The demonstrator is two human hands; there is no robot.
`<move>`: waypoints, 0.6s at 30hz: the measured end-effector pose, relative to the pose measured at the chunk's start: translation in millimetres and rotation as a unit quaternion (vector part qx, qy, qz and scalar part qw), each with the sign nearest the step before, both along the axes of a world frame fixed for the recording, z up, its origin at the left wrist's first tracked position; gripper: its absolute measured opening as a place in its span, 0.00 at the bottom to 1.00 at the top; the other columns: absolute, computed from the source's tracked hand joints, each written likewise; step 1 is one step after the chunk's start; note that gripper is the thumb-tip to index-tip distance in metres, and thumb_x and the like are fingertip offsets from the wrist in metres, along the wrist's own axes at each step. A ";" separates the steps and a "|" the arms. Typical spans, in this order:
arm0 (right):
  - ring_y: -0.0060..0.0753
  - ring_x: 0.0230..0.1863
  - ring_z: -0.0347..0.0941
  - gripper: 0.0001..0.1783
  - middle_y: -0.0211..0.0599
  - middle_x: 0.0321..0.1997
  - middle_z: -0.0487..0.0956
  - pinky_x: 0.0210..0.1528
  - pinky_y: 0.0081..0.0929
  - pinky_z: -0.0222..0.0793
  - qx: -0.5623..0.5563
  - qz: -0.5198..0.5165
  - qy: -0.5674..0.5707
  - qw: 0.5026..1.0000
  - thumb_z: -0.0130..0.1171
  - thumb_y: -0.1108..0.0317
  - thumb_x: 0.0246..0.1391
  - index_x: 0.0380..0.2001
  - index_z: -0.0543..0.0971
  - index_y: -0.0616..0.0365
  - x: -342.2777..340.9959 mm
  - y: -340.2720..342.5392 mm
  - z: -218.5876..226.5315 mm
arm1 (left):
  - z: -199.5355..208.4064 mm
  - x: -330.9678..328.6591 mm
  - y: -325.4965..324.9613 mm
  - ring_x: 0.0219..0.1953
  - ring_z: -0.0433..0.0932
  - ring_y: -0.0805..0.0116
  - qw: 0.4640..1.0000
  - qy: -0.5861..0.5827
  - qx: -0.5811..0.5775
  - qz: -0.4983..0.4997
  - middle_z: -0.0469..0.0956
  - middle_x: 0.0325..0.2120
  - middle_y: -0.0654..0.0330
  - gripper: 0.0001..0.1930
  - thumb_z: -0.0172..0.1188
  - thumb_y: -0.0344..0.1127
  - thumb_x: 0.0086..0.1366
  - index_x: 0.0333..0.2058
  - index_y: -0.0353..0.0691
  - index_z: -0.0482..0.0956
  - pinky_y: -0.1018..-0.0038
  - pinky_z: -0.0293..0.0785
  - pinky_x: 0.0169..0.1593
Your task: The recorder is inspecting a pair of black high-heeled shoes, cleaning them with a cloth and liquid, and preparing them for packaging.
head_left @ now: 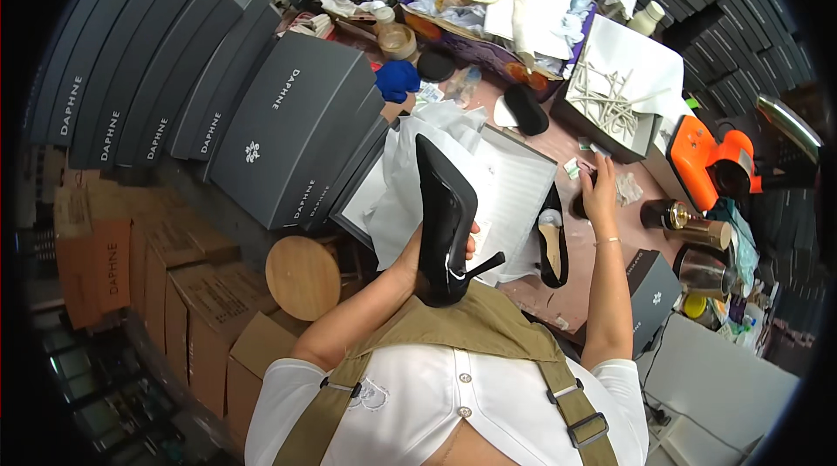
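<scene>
A glossy black high-heeled pump [449, 213] is in my left hand [472, 244], toe pointing away from me and thin heel toward the lower right. The shoe hides most of that hand; a few fingertips show past its right side. A second black pump [551, 239] with a pale insole lies on the pinkish table, between my two hands. Further right, my right hand [600, 194] reaches over the table with fingers apart, beside a small dark object that it partly covers. Behind the held shoe is an open shoebox [523, 161] with white tissue paper [392, 196].
Dark grey shoeboxes [296, 126] are stacked at left, above brown cartons [209, 300] and a round wooden stool [302, 278]. A box of white sticks [615, 104], an orange tool [711, 161] and metallic cans [697, 231] stand at right. A litter-filled box [488, 39] is at the back.
</scene>
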State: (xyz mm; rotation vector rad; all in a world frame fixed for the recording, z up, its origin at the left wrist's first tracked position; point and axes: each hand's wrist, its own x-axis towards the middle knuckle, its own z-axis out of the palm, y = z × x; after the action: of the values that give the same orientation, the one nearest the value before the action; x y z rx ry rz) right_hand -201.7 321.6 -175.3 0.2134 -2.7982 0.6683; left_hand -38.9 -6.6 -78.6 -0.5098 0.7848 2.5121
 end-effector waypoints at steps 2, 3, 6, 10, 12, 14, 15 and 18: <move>0.55 0.56 0.67 0.30 0.54 0.61 0.66 0.57 0.43 0.64 -0.260 0.055 -0.170 0.949 0.62 0.65 0.51 0.57 0.68 0.63 14.7 -48.1 77.6 | 8.2 1.3 10.8 0.32 0.80 0.66 0.979 -0.032 -0.162 0.116 0.77 0.33 0.56 0.15 0.50 0.37 0.68 0.49 0.36 0.68 0.74 0.80 0.37; 0.55 0.57 0.67 0.32 0.55 0.62 0.65 0.57 0.43 0.63 -0.294 0.110 -0.246 0.917 0.64 0.64 0.50 0.58 0.67 0.61 33.8 -65.0 111.8 | -1.6 -1.1 14.9 0.34 0.80 0.65 0.971 -0.023 -0.177 0.159 0.76 0.40 0.57 0.17 0.49 0.29 0.68 0.55 0.42 0.63 0.72 0.80 0.38; 0.56 0.59 0.64 0.40 0.58 0.64 0.61 0.58 0.42 0.62 -0.132 0.381 -0.218 0.889 0.70 0.62 0.42 0.60 0.66 0.57 102.7 -109.3 181.0 | -14.4 -5.2 31.2 0.45 0.74 0.70 0.953 0.004 -0.201 0.228 0.73 0.44 0.57 0.26 0.52 0.21 0.64 0.59 0.38 0.56 0.76 0.73 0.48; 0.60 0.63 0.59 0.50 0.58 0.70 0.47 0.60 0.42 0.61 0.050 0.268 -0.121 0.955 0.76 0.67 0.30 0.61 0.65 0.55 152.5 -120.3 151.8 | -9.7 -3.9 57.9 0.47 0.71 0.69 0.937 0.092 -0.238 0.238 0.68 0.48 0.54 0.35 0.55 0.21 0.60 0.63 0.37 0.47 0.76 0.72 0.49; 0.60 0.63 0.59 0.49 0.59 0.69 0.49 0.59 0.43 0.63 0.023 0.197 -0.116 0.973 0.75 0.69 0.31 0.61 0.64 0.55 162.1 -105.8 146.3 | 5.4 7.6 51.4 0.48 0.71 0.67 0.923 0.181 -0.311 0.137 0.65 0.49 0.51 0.40 0.60 0.27 0.61 0.65 0.37 0.43 0.75 0.75 0.45; 0.59 0.65 0.57 0.45 0.58 0.69 0.50 0.61 0.42 0.62 -0.049 0.192 -0.118 0.973 0.73 0.70 0.33 0.59 0.67 0.58 180.6 -108.9 151.5 | 11.0 18.5 42.4 0.47 0.72 0.67 0.917 0.237 -0.314 0.066 0.66 0.49 0.52 0.41 0.60 0.29 0.62 0.66 0.37 0.41 0.76 0.76 0.44; 0.57 0.65 0.57 0.42 0.57 0.69 0.51 0.62 0.40 0.60 -0.086 0.185 -0.117 0.972 0.72 0.70 0.35 0.58 0.68 0.60 190.9 -110.0 154.9 | 24.7 25.8 30.8 0.49 0.70 0.67 0.931 0.229 -0.286 -0.008 0.65 0.49 0.53 0.41 0.59 0.26 0.62 0.66 0.39 0.41 0.75 0.71 0.49; 0.46 0.66 0.58 0.37 0.53 0.68 0.56 0.65 0.36 0.56 -0.308 0.122 -0.218 0.918 0.69 0.69 0.37 0.55 0.70 0.68 217.4 -92.7 145.9 | 2.9 52.2 -44.1 0.48 0.73 0.59 0.692 0.446 -0.564 -0.070 0.69 0.50 0.53 0.31 0.55 0.21 0.59 0.62 0.37 0.58 0.69 0.70 0.51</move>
State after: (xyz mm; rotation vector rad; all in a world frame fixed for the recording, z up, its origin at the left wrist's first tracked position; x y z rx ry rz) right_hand 15.7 228.9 -29.4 0.3183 -2.7865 1.8075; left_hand 13.3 -50.7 -75.7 0.5369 2.6116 1.6963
